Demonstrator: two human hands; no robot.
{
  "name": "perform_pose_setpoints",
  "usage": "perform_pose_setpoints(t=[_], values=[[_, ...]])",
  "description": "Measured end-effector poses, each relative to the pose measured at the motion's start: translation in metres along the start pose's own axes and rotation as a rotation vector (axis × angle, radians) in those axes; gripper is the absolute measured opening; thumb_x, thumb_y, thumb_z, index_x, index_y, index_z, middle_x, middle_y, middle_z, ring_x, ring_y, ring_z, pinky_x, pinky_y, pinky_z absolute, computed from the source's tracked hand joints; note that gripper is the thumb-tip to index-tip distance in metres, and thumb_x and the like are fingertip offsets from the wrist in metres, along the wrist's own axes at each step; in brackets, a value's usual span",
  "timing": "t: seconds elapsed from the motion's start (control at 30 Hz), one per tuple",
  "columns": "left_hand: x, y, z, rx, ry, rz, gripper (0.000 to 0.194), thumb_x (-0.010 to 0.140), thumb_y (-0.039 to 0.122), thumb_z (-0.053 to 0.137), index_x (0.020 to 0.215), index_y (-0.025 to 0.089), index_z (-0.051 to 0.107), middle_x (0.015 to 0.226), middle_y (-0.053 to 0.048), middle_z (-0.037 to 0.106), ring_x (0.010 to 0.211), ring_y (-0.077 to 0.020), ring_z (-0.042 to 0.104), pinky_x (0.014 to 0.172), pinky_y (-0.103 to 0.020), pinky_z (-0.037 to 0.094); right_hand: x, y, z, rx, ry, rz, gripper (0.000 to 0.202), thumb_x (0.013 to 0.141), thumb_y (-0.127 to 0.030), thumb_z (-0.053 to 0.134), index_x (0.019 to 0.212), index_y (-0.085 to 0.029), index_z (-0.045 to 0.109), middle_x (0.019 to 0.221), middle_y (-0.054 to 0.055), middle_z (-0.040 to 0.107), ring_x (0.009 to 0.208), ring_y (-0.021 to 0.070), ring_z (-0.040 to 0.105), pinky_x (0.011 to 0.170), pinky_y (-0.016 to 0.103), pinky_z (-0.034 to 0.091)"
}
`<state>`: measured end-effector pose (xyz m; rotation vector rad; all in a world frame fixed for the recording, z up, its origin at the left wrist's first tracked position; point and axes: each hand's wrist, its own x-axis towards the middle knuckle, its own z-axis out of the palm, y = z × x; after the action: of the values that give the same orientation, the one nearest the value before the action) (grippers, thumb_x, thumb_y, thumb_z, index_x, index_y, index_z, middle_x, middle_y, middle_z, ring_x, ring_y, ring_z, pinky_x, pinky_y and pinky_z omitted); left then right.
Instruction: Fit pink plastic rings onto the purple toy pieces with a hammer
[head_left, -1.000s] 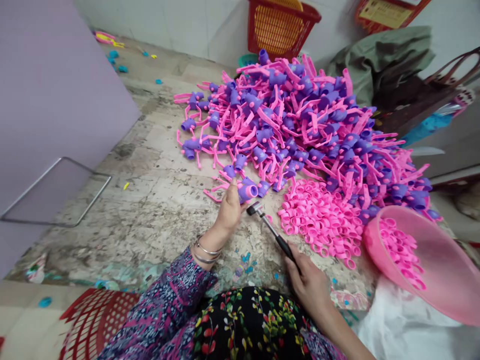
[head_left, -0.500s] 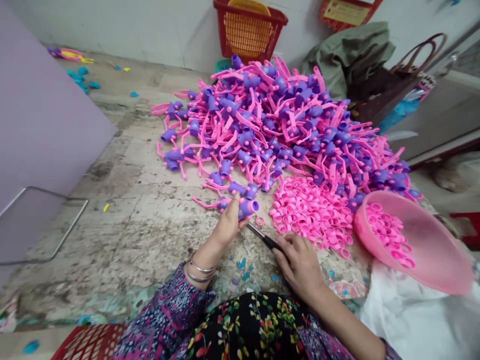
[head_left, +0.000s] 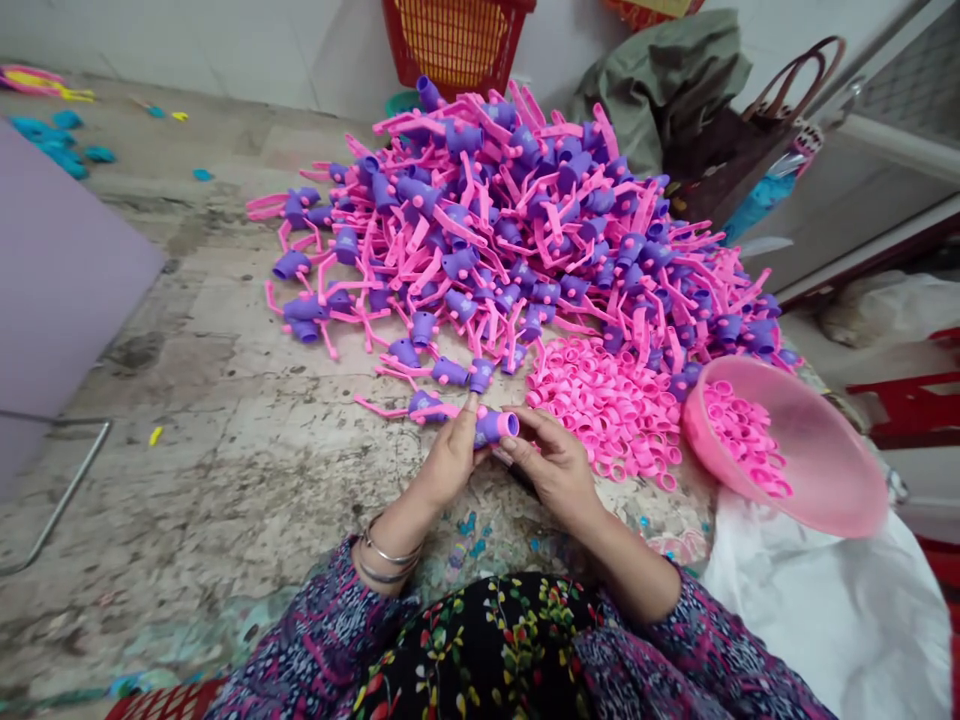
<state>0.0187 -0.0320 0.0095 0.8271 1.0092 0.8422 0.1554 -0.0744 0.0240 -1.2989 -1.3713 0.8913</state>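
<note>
A purple toy doll torso with pink arms (head_left: 491, 428) is gripped in my left hand (head_left: 448, 462), its open end turned to the right. A pink ring (head_left: 512, 424) sits around that end. My right hand (head_left: 559, 468) has its thumb and forefinger curled on either side of the ringed end, closed on it. Beneath the right hand a dark-handled tool (head_left: 523, 480) lies on the table, mostly hidden. More purple torsos with pink arms (head_left: 450, 371) lie just beyond my hands. A heap of loose pink rings (head_left: 607, 405) is to the right.
A large pile of purple and pink doll parts (head_left: 487, 220) covers the back of the table (head_left: 225, 480). At right, a tilted pink bowl (head_left: 832, 470) holds more rings, beside a white bag (head_left: 832, 610). A lilac panel (head_left: 67, 270) stands at left; a red basket (head_left: 457, 45) is behind.
My right hand has moved from the tool's black handle up to the ringed end of the torso. My left hand still holds the torso. The whole view has shifted slightly.
</note>
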Motion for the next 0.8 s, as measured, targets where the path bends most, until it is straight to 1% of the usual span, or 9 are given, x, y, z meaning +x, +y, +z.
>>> perform_pose_setpoints(t=[0.1, 0.17, 0.27, 0.37, 0.5, 0.63, 0.7, 0.8], values=[[-0.002, 0.005, 0.001, 0.077, -0.007, 0.002, 0.054, 0.081, 0.072, 0.046, 0.066, 0.020, 0.049, 0.047, 0.006, 0.040, 0.046, -0.0101, 0.040, 0.044, -0.021, 0.033, 0.000, 0.001, -0.002, -0.002, 0.002, -0.032, 0.027, 0.087, -0.035, 0.068, 0.114, -0.028, 0.069, 0.097, 0.002, 0.066, 0.088, 0.0169, 0.061, 0.080, 0.031, 0.050], [-0.003, 0.005, 0.001, 0.127, -0.028, 0.012, 0.055, 0.082, 0.072, 0.043, 0.066, 0.020, 0.049, 0.048, 0.006, 0.041, 0.044, -0.0100, 0.038, 0.043, -0.022, 0.032, 0.000, 0.000, -0.004, -0.050, 0.003, -0.080, 0.026, 0.087, -0.035, 0.067, 0.113, -0.029, 0.069, 0.094, 0.002, 0.065, 0.086, 0.0171, 0.060, 0.080, 0.032, 0.049], [-0.002, 0.001, -0.003, 0.225, -0.090, 0.035, 0.056, 0.086, 0.070, 0.036, 0.063, 0.020, 0.049, 0.047, 0.004, 0.044, 0.043, -0.0110, 0.040, 0.045, -0.024, 0.034, 0.000, -0.003, -0.008, -0.127, 0.012, -0.142, 0.024, 0.089, -0.034, 0.065, 0.112, -0.030, 0.069, 0.088, 0.001, 0.064, 0.081, 0.0163, 0.059, 0.077, 0.031, 0.049], [0.000, -0.002, -0.007, 0.299, -0.160, 0.052, 0.060, 0.091, 0.067, 0.027, 0.061, 0.020, 0.050, 0.047, 0.003, 0.045, 0.045, -0.0115, 0.043, 0.049, -0.025, 0.036, 0.000, -0.005, -0.008, -0.155, 0.030, -0.172, 0.022, 0.089, -0.031, 0.065, 0.110, -0.030, 0.069, 0.082, -0.001, 0.063, 0.074, 0.0147, 0.057, 0.073, 0.030, 0.048], [0.001, -0.002, -0.009, 0.325, -0.244, 0.092, 0.064, 0.092, 0.066, 0.022, 0.061, 0.020, 0.052, 0.051, 0.002, 0.048, 0.049, -0.0117, 0.046, 0.053, -0.025, 0.038, 0.000, -0.005, -0.005, -0.139, 0.065, -0.136, 0.018, 0.088, -0.032, 0.065, 0.105, -0.026, 0.070, 0.080, 0.000, 0.062, 0.073, 0.0152, 0.057, 0.074, 0.031, 0.048], [0.003, -0.004, -0.009, 0.255, -0.302, 0.066, 0.066, 0.093, 0.066, 0.020, 0.057, 0.019, 0.051, 0.050, 0.001, 0.049, 0.048, -0.0116, 0.047, 0.054, -0.025, 0.039, 0.001, 0.000, 0.001, 0.007, 0.085, -0.060, 0.018, 0.087, -0.034, 0.066, 0.103, -0.025, 0.069, 0.085, 0.000, 0.060, 0.072, 0.0144, 0.059, 0.072, 0.030, 0.049], [0.005, -0.009, -0.010, 0.199, -0.313, 0.043, 0.067, 0.092, 0.067, 0.021, 0.057, 0.020, 0.052, 0.048, 0.001, 0.049, 0.047, -0.0119, 0.046, 0.053, -0.025, 0.039, 0.002, 0.003, 0.004, 0.041, 0.078, -0.032, 0.021, 0.087, -0.037, 0.066, 0.105, -0.026, 0.068, 0.089, 0.001, 0.060, 0.076, 0.0154, 0.061, 0.075, 0.031, 0.051], [0.006, -0.015, -0.012, 0.193, -0.274, 0.027, 0.063, 0.090, 0.070, 0.028, 0.068, 0.020, 0.060, 0.053, 0.000, 0.054, 0.050, -0.0145, 0.050, 0.054, -0.027, 0.042, 0.003, 0.006, 0.006, -0.005, 0.051, -0.028, 0.035, 0.081, -0.043, 0.071, 0.112, -0.028, 0.066, 0.103, 0.004, 0.060, 0.096, 0.0204, 0.061, 0.087, 0.038, 0.051]])
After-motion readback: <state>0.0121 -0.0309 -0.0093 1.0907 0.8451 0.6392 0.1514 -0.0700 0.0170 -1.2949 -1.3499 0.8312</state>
